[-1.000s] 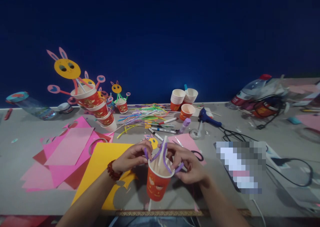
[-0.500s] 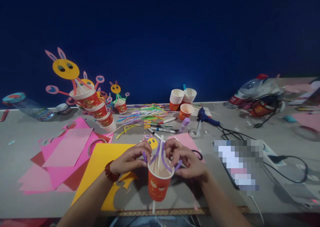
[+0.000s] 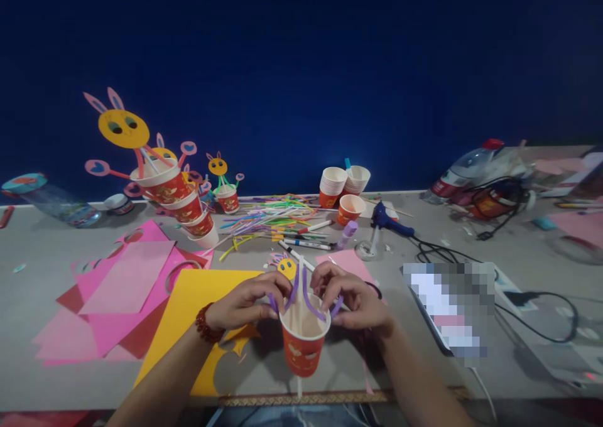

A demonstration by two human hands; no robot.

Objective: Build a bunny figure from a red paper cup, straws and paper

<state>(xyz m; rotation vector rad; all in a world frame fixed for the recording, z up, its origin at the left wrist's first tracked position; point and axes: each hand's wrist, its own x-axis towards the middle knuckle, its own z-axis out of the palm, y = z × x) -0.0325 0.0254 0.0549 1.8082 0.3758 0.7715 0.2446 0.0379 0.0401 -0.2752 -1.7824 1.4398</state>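
A red paper cup (image 3: 304, 355) hangs between my hands above the table's front edge. A white straw (image 3: 300, 386) passes through it and sticks out below the base. Two bent purple straws (image 3: 309, 301) rise from inside and stick out past the rim on either side. My left hand (image 3: 257, 298) is closed on the left purple straw at the rim. Opposite it, my right hand (image 3: 351, 298) pinches the right purple straw, its fingers against the cup's side. Behind the cup lies a yellow paper bunny face (image 3: 286, 265), partly hidden by my left hand.
Yellow card (image 3: 188, 314) and pink paper sheets (image 3: 127, 282) lie at the left. Finished bunny cups (image 3: 164, 188) stand stacked behind them. Loose straws (image 3: 277, 216), cup stacks (image 3: 330, 188) and a blue glue gun (image 3: 393, 221) occupy the back. A phone (image 3: 440, 314) lies right.
The cup has shifted slightly right, and the white straw's lower end has swung right, so it hangs more upright. Both hands keep their hold, with the left fingers slightly shifted.
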